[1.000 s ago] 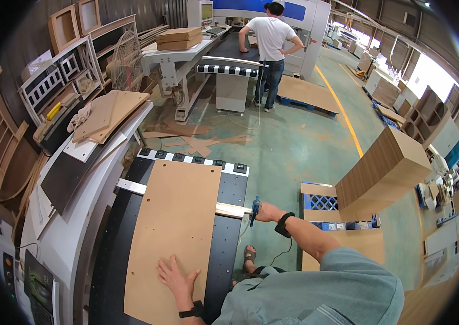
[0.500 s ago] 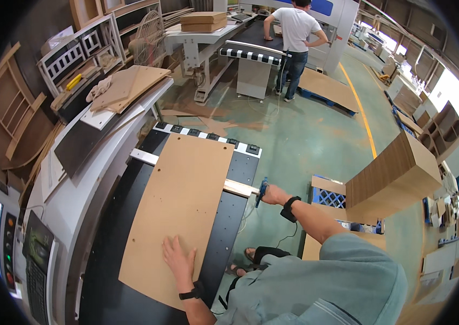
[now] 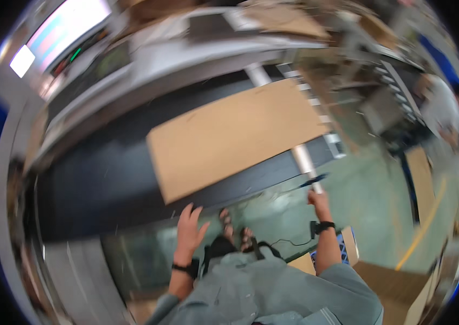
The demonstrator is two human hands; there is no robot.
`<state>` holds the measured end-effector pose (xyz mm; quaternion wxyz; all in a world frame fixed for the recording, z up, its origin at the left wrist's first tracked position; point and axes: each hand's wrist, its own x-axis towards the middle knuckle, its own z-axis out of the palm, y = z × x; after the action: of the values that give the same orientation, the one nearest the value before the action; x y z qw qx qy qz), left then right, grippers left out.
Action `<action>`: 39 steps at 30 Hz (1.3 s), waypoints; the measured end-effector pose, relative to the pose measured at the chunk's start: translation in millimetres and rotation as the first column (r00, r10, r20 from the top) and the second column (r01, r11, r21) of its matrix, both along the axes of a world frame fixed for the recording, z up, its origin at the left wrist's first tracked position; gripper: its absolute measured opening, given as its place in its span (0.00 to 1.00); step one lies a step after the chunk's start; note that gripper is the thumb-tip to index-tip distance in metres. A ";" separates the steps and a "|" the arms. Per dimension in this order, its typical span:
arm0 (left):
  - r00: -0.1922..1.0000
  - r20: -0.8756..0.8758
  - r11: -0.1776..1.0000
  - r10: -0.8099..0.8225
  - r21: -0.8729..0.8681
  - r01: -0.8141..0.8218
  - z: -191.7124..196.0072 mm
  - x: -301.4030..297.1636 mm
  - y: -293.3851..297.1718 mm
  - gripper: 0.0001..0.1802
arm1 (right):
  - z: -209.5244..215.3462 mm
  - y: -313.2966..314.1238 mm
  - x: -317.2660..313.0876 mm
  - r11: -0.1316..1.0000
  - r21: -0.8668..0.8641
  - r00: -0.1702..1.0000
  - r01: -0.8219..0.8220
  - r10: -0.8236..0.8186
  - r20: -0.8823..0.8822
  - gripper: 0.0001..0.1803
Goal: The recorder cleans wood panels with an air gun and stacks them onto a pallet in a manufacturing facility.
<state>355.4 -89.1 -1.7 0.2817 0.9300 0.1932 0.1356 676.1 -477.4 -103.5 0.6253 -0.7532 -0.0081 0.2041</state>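
Note:
A large brown board point(image 3: 235, 132) lies flat on the black bed of a machine point(image 3: 94, 184). My left hand point(image 3: 190, 226) hovers with fingers spread at the bed's near edge, just below the board's near corner and apart from it. My right hand point(image 3: 318, 199) is closed around a thin blue tool point(image 3: 310, 181), next to the end of a white rail point(image 3: 305, 160) that crosses the bed. The picture is blurred by head motion.
A lit screen point(image 3: 50, 32) and the machine's grey housing run along the far left. Another person point(image 3: 443, 108) stands at the right by a second machine. More boards point(image 3: 421, 179) lie on the green floor, beside a yellow line point(image 3: 427, 227).
My head has swung sharply left, so the whole scene appears rotated. My left hand has come off the board to the bed's edge. My right hand keeps the blue tool.

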 end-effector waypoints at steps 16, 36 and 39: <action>0.901 -0.224 0.923 0.370 -0.023 -0.385 14.9 -198.2 -15.2 0.22 | 66.8 188.6 -173.5 0.770 -0.232 0.640 -0.595 0.628 0.442 0.12; 0.706 -0.567 0.797 0.425 -0.137 -0.589 -80.1 -379.6 28.0 0.25 | 77.9 324.1 -83.7 0.656 -0.750 -0.052 -0.084 0.749 0.660 0.36; 0.793 -0.513 0.863 0.329 -0.177 -0.473 -63.2 -338.4 35.9 0.25 | 77.1 327.3 -74.7 0.656 -0.751 -0.014 -0.073 0.752 0.659 0.35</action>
<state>17.1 -53.2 -64.9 0.3273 0.8183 0.4680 -0.0649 601.3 -150.0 -26.5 0.1356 -0.7835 -0.5884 -0.1467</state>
